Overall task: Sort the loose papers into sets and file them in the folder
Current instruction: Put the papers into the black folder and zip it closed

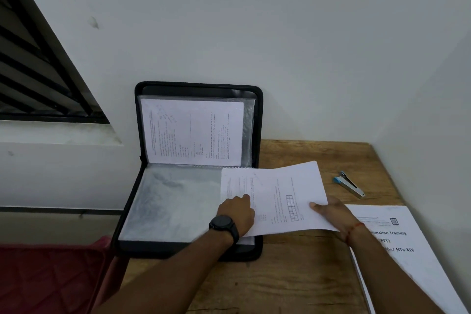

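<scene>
Your right hand (331, 211) pinches the printed sheet (275, 191) at its right edge, partly over the open folder (153, 250); your left hand (235, 213) lies curled on its left part (grip cannot be told).

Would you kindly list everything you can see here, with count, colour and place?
folder: one, black, open, upper half against wall
filed sheet: one, white, upper sleeve
loose sheet: one, white, over the folder's right edge
printed papers: one stack, white, table's right edge
stapler: one, blue and silver, table's right
table: one, brown wood
cloth: one, red, lower left
window: one, dark-barred, upper left
left hand: wears black watch, on the loose sheet
right hand: pinches the loose sheet's edge
</scene>
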